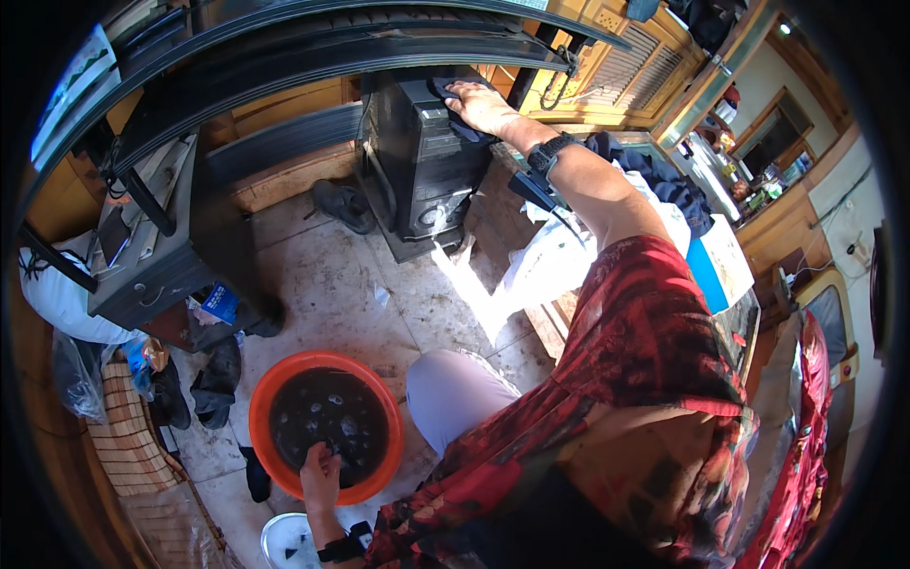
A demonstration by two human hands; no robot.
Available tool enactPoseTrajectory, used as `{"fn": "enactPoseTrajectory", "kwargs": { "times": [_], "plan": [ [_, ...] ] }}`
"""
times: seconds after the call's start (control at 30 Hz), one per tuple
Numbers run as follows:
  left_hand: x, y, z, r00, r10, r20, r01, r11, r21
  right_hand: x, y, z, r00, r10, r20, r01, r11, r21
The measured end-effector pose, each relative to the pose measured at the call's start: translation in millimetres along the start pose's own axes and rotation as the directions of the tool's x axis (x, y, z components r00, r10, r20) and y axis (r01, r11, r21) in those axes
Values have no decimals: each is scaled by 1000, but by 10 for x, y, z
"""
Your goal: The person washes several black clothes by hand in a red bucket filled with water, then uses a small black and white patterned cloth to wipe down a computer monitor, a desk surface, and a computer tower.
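A dark cloth [462, 130] lies under my right hand [478, 108], which presses it on the top front edge of a black computer tower [444, 160]. The tower stands on a low base below a black desk. My left hand [321, 469] is over the near rim of an orange basin [393, 434] of dark, sudsy water [327, 412]. Its fingertips are close to the water, curled; whether they hold anything cannot be told.
Black desk shelves [341, 60] run across the top. A drawer cabinet [146, 277] stands at the left, shoes [343, 206] lie on the tiled floor, and a white bucket [288, 537] is beside the basin. Clothes [657, 178] are heaped at the right.
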State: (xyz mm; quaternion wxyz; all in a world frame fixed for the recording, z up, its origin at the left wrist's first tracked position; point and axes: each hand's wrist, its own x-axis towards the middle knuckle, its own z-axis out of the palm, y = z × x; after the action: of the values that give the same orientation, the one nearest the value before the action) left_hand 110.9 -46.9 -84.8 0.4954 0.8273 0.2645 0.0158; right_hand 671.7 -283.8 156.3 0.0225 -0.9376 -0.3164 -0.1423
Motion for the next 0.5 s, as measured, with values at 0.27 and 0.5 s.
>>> {"fn": "enactPoseTrajectory", "kwargs": {
  "times": [0.27,0.5],
  "plan": [
    [132,-104,161,998,47,33,-48,999,19,171,-714,64,968,-237,-81,243,967,71],
    [172,151,208,999,32,24,-37,972,233,975,-222,134,984,-175,28,176,983,-48]
  ]
}}
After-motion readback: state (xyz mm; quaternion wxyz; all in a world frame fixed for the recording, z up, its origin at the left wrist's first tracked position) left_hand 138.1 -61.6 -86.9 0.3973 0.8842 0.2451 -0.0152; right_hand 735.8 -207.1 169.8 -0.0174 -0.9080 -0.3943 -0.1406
